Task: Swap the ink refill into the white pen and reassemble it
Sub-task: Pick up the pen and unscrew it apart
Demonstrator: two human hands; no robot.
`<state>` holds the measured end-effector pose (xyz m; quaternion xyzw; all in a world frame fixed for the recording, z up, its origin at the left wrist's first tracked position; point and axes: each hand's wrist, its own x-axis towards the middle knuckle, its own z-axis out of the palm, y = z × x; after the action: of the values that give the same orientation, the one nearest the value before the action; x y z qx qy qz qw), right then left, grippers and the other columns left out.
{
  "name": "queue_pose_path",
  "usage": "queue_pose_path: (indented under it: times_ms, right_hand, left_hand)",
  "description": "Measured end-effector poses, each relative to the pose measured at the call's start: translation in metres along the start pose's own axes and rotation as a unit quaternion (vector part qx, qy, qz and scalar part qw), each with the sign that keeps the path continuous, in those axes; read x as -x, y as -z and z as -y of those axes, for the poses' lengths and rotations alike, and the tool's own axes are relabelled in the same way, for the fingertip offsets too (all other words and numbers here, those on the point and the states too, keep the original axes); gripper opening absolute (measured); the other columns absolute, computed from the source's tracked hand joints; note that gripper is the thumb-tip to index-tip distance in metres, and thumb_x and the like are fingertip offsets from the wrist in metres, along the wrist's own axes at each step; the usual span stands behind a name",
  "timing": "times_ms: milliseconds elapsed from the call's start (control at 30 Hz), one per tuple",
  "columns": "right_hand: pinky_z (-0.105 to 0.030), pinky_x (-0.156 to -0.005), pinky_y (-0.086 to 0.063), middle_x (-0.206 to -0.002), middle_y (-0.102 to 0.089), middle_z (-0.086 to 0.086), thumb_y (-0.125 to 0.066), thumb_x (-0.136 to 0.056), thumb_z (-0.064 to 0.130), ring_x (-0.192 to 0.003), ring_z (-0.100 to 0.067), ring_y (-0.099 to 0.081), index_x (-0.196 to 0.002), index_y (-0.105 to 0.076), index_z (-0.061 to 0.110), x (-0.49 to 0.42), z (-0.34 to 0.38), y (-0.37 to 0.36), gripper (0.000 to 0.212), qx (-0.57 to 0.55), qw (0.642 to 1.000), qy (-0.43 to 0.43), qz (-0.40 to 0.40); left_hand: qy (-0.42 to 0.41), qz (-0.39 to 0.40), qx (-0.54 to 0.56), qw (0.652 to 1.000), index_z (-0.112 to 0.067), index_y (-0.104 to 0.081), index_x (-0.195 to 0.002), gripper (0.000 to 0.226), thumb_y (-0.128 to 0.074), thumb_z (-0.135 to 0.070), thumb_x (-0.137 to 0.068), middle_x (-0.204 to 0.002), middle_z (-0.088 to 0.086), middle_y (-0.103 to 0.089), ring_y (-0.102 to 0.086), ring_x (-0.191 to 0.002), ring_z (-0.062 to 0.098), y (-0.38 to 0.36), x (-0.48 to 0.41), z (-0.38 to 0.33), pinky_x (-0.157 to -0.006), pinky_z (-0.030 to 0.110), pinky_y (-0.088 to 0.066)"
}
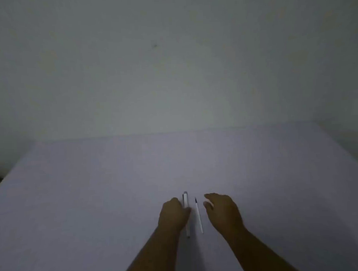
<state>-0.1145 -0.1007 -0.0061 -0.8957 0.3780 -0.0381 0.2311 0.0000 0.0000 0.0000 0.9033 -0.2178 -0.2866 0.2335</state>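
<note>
A pale lilac tabletop [115, 188] fills the lower half of the dim, soft view, with a plain grey-white wall [171, 64] behind it. Two bare forearms reach in from the bottom edge. The white pen [185, 202] lies on the tabletop near the middle, its length running away from the person; its far end with a dark clip line shows clear beyond the left hand, and its near end pokes out below the heel of that hand. The left hand [172, 213] rests palm down against the pen's left side, knuckles up, with the thumb pressing on or over the barrel; whether the fingers actually close around the pen cannot be told, since they are curled out of sight under the hand. Just to the right of the pen, apart from it and nearly parallel, lies the thin refill [198, 215], white along its body with a dark tip at the far end, tilted slightly so its near end drifts rightward. The right hand [222, 210] hovers just right of the refill, palm down, its fingers [208, 196] loosely spread and bent, holding nothing and not touching the refill.
</note>
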Motion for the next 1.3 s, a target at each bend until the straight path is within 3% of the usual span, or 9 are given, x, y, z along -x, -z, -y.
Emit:
queue_pose_path:
  times_ms: [267, 400, 500, 633, 800, 867, 1000, 1133, 1300]
  right_hand:
    - [-0.035, -0.093, -0.045, -0.117, -0.065, -0.004, -0.049, -0.09, 0.031, -0.112, -0.024, -0.051, -0.119, -0.062, 0.021, -0.005, 0.002, -0.018, 0.032, -0.005, 1.0, -0.009, 0.012]
    - [-0.035, -0.086, -0.049, -0.102, -0.07, -0.008, -0.052, -0.09, 0.029, -0.099, -0.025, -0.059, -0.102, -0.068, 0.014, -0.01, 0.016, -0.018, 0.025, -0.092, 0.995, -0.043, 0.021]
    - [-0.031, -0.077, -0.047, -0.092, -0.07, -0.006, -0.056, -0.088, 0.036, -0.086, -0.022, -0.062, -0.094, -0.069, 0.011, -0.015, 0.029, -0.012, 0.03, -0.223, 0.966, -0.127, 0.038]
    - [-0.04, -0.078, -0.049, -0.072, -0.063, -0.007, -0.061, -0.086, 0.036, -0.074, -0.022, -0.058, -0.077, -0.069, 0.005, -0.02, 0.038, 0.002, 0.033, -0.298, 0.937, -0.177, 0.054]
    - [-0.041, -0.082, -0.05, -0.071, -0.064, -0.009, -0.055, -0.089, 0.034, -0.073, -0.025, -0.059, -0.065, -0.066, 0.014, -0.024, 0.034, 0.021, 0.033, -0.384, 0.887, -0.255, -0.012]
    - [-0.041, -0.081, -0.05, -0.076, -0.064, -0.012, -0.053, -0.091, 0.032, -0.076, -0.028, -0.059, -0.066, -0.065, 0.012, -0.028, 0.02, 0.03, 0.034, -0.363, 0.899, -0.245, -0.024]
    - [-0.031, -0.068, -0.043, -0.074, -0.064, -0.008, -0.057, -0.088, 0.032, -0.075, -0.025, -0.062, -0.073, -0.069, 0.008, -0.022, -0.004, 0.022, 0.03, -0.177, 0.969, -0.162, 0.06]
    - [-0.032, -0.073, -0.048, -0.094, -0.071, -0.015, -0.064, -0.083, 0.036, -0.091, -0.029, -0.065, -0.091, -0.066, 0.002, -0.016, -0.006, -0.005, 0.034, -0.095, 0.982, -0.149, 0.07]
    - [-0.033, -0.075, -0.051, -0.1, -0.069, -0.015, -0.067, -0.08, 0.039, -0.092, -0.029, -0.065, -0.095, -0.063, 0.002, -0.02, -0.004, -0.021, 0.04, -0.09, 0.98, -0.17, 0.053]
  left_hand:
    - [0.034, -0.029, 0.018, 0.999, -0.008, -0.068, -0.096, 0.023, -0.06, -0.027, -0.085, -0.092, 0.007, -0.071, -0.065, -0.074, 0.015, -0.018, -0.003, 0.01, -0.056, 0.015, -0.043]
    - [0.011, -0.039, 0.047, 0.998, -0.014, -0.069, -0.09, 0.018, -0.064, -0.027, -0.079, -0.063, -0.013, -0.051, -0.042, -0.049, -0.004, -0.01, 0.002, 0.01, -0.036, 0.009, -0.035]
    - [-0.023, -0.028, 0.077, 0.996, -0.024, -0.061, -0.074, 0.006, -0.066, -0.027, -0.076, -0.06, -0.016, -0.052, -0.047, -0.052, -0.004, -0.005, 0.013, 0.006, -0.041, 0.006, -0.04]
    - [-0.06, -0.001, 0.117, 0.991, -0.03, -0.053, -0.061, 0.023, -0.068, -0.022, -0.077, -0.06, -0.013, -0.056, -0.051, -0.051, -0.001, 0.0, 0.024, 0.0, -0.042, 0.0, -0.04]
    - [-0.086, 0.035, 0.116, 0.989, -0.031, -0.055, -0.057, 0.024, -0.07, -0.023, -0.074, -0.059, -0.014, -0.057, -0.051, -0.052, -0.003, 0.015, 0.032, -0.001, -0.039, 0.0, -0.038]
    - [-0.072, 0.041, 0.115, 0.99, -0.03, -0.055, -0.056, 0.024, -0.071, -0.023, -0.073, -0.059, -0.014, -0.058, -0.052, -0.053, -0.002, 0.016, 0.037, 0.005, -0.046, 0.002, -0.041]
    - [-0.012, 0.028, 0.188, 0.982, -0.027, -0.063, -0.064, 0.015, -0.071, -0.02, -0.074, -0.065, -0.008, -0.065, -0.06, -0.055, 0.007, 0.015, 0.039, 0.019, -0.059, 0.021, -0.052]
    - [0.015, 0.037, 0.237, 0.971, -0.024, -0.069, -0.072, 0.008, -0.071, -0.019, -0.078, -0.075, -0.002, -0.071, -0.066, -0.064, 0.012, 0.011, 0.036, 0.024, -0.06, 0.024, -0.057]
    - [0.03, 0.034, 0.246, 0.968, -0.023, -0.068, -0.069, 0.01, -0.072, -0.022, -0.078, -0.067, -0.004, -0.068, -0.061, -0.055, 0.008, 0.006, 0.033, 0.03, -0.048, 0.015, -0.048]
